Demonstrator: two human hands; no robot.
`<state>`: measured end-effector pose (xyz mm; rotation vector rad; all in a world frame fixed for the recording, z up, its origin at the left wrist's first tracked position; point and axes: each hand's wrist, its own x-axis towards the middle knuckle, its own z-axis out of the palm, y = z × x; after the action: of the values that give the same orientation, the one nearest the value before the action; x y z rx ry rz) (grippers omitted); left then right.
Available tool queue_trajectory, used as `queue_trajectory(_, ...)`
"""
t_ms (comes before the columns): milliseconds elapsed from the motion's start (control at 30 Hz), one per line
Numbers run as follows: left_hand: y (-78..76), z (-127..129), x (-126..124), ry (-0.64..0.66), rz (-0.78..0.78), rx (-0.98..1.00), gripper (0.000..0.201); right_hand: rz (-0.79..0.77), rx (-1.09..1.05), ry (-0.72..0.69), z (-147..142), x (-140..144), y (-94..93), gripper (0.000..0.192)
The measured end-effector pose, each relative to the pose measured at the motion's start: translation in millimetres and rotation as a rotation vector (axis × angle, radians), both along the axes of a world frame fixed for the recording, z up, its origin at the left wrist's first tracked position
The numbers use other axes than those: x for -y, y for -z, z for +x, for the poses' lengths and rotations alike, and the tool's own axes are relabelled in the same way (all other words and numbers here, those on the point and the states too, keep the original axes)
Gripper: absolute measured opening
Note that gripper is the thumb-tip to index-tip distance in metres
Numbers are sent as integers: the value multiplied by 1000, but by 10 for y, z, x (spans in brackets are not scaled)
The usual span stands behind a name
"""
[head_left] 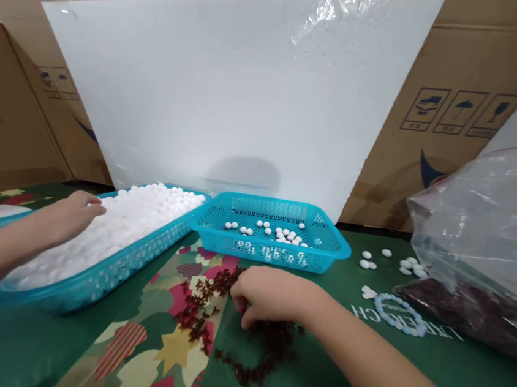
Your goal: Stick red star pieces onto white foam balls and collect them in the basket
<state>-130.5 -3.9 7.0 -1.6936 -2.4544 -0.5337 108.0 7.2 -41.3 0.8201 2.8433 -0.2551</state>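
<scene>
1. Left hand lay loosely open on the white beads heaped in the left of two blue baskets; grip unclear.
2. Right hand curled over the dark red bits mid-table; fingertips hidden.

Under my left hand, smooth matt white beads fill a glossy perforated plastic basket; a second such basket stands beside it. My right hand rests on dull dark-red bits scattered over a smooth printed counter covering. Behind: a matt white foam board, brown cardboard boxes; right: a shiny clear plastic bag.
</scene>
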Motion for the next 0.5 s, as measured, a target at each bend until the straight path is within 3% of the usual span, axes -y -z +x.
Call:
queue_trajectory(133,-118,82,40,-8,-22,-22,29,23,-175,19,87,-47,-47,4)
queue_trajectory(233,-200,304,102,89,21,-2,32,9,-299,47,166,-60,-103,13)
queue_trajectory(333,-211,613,143,351,138,331,41,-33,-397,86,253,-56,-185,11)
queue_trajectory(400,-175,812,134,548,177,604,32,-52,-453,114,315,-42,-249,10)
queue_trajectory(500,-85,1021,95,712,149,803,13,-30,-532,152,411,10,-344,6)
